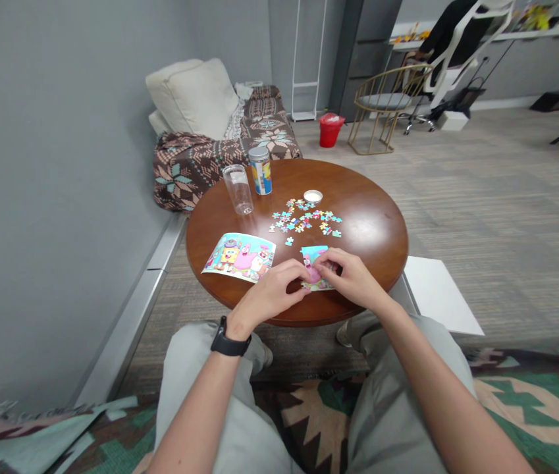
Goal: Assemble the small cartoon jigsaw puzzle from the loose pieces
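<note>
A partly joined jigsaw puzzle [315,280] with a pink cartoon figure on a light blue ground lies near the front edge of the round table. My left hand [279,286] rests at its left side, fingers bent and thumb drawn in against the puzzle's edge. Over the upper right part curls my right hand [351,273], fingertips and thumb closed on the puzzle and hiding some of it. Whether a single loose piece is between those fingers, I cannot tell. Left of the puzzle is a curled picture sheet [242,257] with the same cartoon characters. Behind lie several loose puzzle pieces [301,222].
On the brown table [368,224] stand a clear plastic cup [238,191], a printed tin [260,172] and a round lid [313,197]. Beyond are a sofa [269,125], a red bin [330,130] and a gold wire chair [382,102]. A person's dark sleeve [444,29] shows farther back.
</note>
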Available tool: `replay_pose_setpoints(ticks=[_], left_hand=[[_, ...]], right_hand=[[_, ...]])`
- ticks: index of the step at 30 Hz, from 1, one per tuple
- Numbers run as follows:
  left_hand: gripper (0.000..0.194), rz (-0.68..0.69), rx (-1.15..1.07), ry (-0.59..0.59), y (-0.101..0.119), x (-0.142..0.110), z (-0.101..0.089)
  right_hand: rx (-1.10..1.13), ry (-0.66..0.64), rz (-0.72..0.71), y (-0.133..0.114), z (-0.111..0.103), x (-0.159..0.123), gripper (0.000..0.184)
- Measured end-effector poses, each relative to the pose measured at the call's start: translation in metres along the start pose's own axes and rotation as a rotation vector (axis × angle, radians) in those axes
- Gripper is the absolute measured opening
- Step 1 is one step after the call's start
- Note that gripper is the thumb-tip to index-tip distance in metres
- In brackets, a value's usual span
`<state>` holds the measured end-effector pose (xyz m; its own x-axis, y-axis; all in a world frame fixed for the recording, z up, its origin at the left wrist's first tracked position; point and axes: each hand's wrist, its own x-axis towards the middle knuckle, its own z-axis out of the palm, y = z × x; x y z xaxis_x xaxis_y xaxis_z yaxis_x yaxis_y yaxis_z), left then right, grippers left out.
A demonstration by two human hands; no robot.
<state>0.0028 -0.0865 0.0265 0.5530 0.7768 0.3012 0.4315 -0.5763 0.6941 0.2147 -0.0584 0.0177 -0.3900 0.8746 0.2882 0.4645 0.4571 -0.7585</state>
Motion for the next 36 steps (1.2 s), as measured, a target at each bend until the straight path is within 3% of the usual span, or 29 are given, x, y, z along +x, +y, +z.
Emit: replay_pose_setpoints(ticks=[14,36], left_hand=[[0.025,-0.022,0.081,0.035,0.0073,-0.0010,-0.0004],[0.010,-0.040,0.129,0.045,0.0032,0.0011,0.0021]], right_hand=[[0.016,0.024,-0.008,-0.0009,-0.0005,-0.0016,0.016],[0.014,0.042,-0.001,0.0006,0.0000,-0.0009,0.017]])
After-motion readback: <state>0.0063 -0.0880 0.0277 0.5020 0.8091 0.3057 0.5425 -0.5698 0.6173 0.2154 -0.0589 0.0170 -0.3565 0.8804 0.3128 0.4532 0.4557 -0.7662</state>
